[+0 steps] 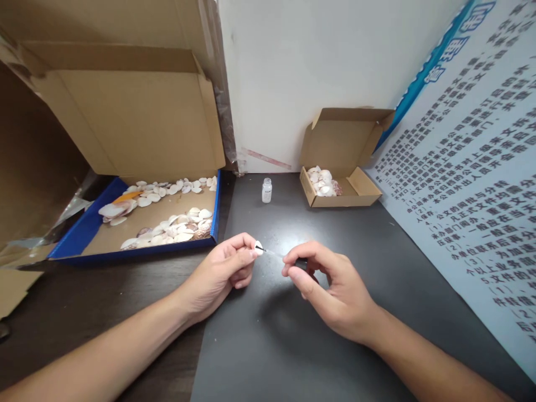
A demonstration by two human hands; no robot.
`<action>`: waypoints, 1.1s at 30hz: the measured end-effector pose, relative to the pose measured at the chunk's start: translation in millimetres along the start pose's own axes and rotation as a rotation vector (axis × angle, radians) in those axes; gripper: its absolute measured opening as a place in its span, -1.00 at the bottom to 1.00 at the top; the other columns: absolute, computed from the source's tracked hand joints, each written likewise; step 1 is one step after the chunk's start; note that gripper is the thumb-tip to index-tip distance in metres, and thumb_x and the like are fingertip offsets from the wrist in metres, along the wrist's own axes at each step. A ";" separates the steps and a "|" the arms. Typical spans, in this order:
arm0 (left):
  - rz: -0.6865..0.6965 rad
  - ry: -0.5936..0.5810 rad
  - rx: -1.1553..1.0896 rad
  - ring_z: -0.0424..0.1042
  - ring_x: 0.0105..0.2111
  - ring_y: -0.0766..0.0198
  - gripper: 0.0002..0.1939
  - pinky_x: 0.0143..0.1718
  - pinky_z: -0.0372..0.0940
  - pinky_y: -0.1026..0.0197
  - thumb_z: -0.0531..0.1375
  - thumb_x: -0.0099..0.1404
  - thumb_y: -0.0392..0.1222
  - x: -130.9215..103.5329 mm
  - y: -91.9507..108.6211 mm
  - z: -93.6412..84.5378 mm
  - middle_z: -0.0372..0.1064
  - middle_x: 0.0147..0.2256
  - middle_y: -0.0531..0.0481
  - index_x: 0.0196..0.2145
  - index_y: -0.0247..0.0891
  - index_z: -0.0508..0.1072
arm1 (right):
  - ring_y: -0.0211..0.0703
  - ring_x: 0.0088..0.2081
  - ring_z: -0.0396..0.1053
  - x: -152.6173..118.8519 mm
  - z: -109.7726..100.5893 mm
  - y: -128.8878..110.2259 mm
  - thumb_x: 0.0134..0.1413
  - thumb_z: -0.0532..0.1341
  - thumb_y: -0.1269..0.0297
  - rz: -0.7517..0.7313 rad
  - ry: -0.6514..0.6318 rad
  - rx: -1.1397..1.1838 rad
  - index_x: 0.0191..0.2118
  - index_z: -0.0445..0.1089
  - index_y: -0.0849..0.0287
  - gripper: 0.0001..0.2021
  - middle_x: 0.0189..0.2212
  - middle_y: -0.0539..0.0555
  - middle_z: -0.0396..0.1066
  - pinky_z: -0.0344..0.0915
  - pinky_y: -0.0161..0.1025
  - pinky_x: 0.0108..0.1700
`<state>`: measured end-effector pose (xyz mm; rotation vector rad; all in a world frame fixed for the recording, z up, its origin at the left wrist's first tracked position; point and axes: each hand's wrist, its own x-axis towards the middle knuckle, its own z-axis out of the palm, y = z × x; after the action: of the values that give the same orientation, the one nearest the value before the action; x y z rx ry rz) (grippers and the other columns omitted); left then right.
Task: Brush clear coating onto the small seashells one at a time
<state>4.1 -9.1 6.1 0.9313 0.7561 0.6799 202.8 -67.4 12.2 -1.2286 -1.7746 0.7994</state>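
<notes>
Between thumb and fingers, my left hand [232, 261] pinches a small white seashell [259, 248] above the dark mat. My right hand [329, 285] is closed on the black cap of a brush applicator [300, 263]. Its thin clear stem points left, and the dark brush tip meets the face of the shell. Farther back stands a small clear glass bottle [267, 191], upright and uncapped, with a white label or contents; I cannot tell which.
At left, an open blue-edged cardboard box [138, 224] holds many shells and an orange piece. A smaller open cardboard box [341, 202] with shells stands back right. A white wall rises behind, and a printed poster [464, 184] leans along the right side.
</notes>
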 end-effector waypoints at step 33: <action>-0.141 -0.099 -0.243 -0.17 -0.60 0.36 -0.91 -0.55 -0.07 0.29 0.09 0.06 -0.33 -2.8 4.0 -1.3 -0.17 -0.62 0.15 -0.57 -0.25 0.24 | -0.25 -0.50 0.25 -9.2 -8.9 -21.8 0.26 0.13 0.43 -0.213 0.104 0.060 -0.17 0.44 0.00 -0.81 -0.52 -0.04 0.29 0.23 -0.29 -0.45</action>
<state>0.7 -9.0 9.9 0.6778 0.6290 0.5825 203.1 -82.8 32.3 -1.0037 -1.7492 0.6499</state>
